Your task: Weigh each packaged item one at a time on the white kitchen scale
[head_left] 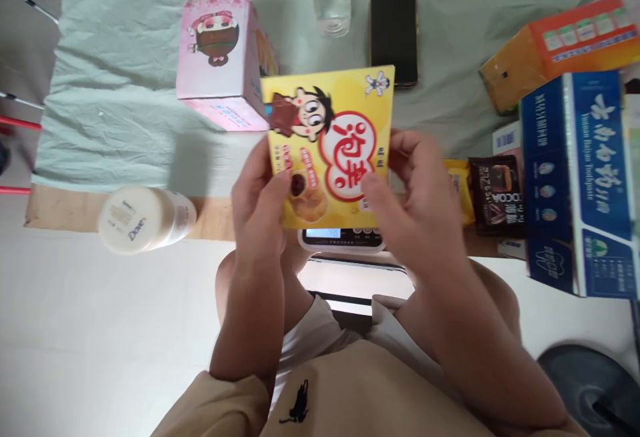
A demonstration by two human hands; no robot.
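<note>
1. White Dove bottle: lies on its side on the surface, well left of the yellow snack box, cap end toward the camera.
2. Pink cartoon box: stands on the pale green cloth, behind and left of the yellow snack box, which hides its right corner.
3. Left hand: closed on the left edge of the yellow snack box, thumb pressed on the printed front.
4. Yellow snack box: held up between both hands, printed face toward the camera, above a digital scale whose lit display shows just below the box.
5. Black phone: lies flat on the cloth, behind the yellow snack box.
6. Right hand: closed on the right edge of the yellow snack box, thumb on the front.
7. Cocoa packet: right of the yellow snack box, just beyond the right hand.
8. Orange carton and blue toothpaste box: far right of the yellow snack box.
</note>
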